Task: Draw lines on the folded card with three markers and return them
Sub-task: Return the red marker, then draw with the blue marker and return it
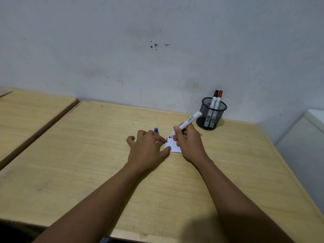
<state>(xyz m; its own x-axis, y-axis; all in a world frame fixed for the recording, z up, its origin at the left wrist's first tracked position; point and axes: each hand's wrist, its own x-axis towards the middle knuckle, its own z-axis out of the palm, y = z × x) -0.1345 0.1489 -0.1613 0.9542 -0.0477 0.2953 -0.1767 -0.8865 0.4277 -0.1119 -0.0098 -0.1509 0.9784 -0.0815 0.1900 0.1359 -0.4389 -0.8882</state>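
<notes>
Count: 3 markers in all; 1 uncapped marker (pixel 186 124) in the right hand (pixel 188 142), 2 capped ones upright in the black mesh cup (pixel 212 114), a black-capped marker (pixel 214 99) & a red-capped marker (pixel 218 100) side by side; 1 blue cap (pixel 156 129) poking up just behind the left hand (pixel 147 149), whether gripped or standing on the desk can't tell; 1 folded card (pixel 173 146), white, small, flat on the desk (pixel 87 155) between the two hands.

Right hand clamped round the marker barrel, tip down on the card's far-left corner, beside short red & dark strokes at that edge; barrel tilts up & right toward the cup. Left hand mostly curled, forefinger & thumb spread, tips pressing the card's left edge.

Edges/room: cup sits near the desk's back edge, close to the wall (pixel 157 50), just beyond the right hand; desk's left half & near part bare; right edge well clear of the card; 2nd desk (pixel 26 111) at left, narrow gap between the 2.
</notes>
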